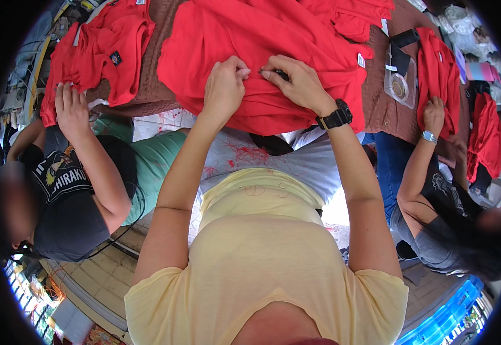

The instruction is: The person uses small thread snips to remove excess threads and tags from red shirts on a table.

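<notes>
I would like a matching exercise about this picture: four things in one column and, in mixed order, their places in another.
Things
1. Large, draped red fabric
2. Chunky black wristwatch
3. Clear plastic container
4. Small dark object, shape partly hidden

Places
A. On the brown textured cloth, at the picture's right
B. Around the right wrist of the camera wearer
C. Between the fingers of the wearer's right hand
D. Beneath the wearer's left hand and right hand

Pairs: 1-D; 2-B; 3-A; 4-C
</notes>
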`<state>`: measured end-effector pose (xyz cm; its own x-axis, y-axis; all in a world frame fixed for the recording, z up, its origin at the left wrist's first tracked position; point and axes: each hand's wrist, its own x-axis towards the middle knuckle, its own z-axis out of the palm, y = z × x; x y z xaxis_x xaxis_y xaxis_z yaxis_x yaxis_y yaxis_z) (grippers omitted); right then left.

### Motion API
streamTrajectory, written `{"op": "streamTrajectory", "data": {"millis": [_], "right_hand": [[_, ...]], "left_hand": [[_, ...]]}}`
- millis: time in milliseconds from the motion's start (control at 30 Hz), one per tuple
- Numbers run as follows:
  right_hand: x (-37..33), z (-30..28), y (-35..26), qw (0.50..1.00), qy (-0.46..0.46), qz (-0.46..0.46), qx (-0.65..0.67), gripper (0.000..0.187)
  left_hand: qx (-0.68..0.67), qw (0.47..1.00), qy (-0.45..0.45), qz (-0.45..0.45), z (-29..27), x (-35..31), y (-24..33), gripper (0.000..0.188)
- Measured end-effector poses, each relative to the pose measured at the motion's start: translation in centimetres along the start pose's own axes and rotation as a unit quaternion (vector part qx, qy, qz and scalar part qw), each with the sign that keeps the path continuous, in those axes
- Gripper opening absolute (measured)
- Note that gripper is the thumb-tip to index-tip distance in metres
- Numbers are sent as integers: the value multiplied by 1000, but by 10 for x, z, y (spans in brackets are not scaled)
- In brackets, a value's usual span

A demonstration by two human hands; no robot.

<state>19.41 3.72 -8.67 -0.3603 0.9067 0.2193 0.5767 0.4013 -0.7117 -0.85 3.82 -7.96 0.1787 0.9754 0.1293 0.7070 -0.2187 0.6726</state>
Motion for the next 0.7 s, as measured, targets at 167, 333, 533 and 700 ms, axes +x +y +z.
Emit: {"op": "streamTrajectory", "data": {"millis": [167,333,533,700], "right_hand": [[0,2,0,1000,18,0,9,20],[0,2,-2,1000,13,-2,1,19],[0,2,-6,998,26,-34,-49,16],[3,4,-13,992,24,-53,-113,13]], "left_hand": [[60,996,19,59,2,-7,8,9],[54,998,30,30,5,-5,4,11],[8,1000,17,4,6,-1,0,12],[5,1000,10,-19,5,2,-2,14]]}}
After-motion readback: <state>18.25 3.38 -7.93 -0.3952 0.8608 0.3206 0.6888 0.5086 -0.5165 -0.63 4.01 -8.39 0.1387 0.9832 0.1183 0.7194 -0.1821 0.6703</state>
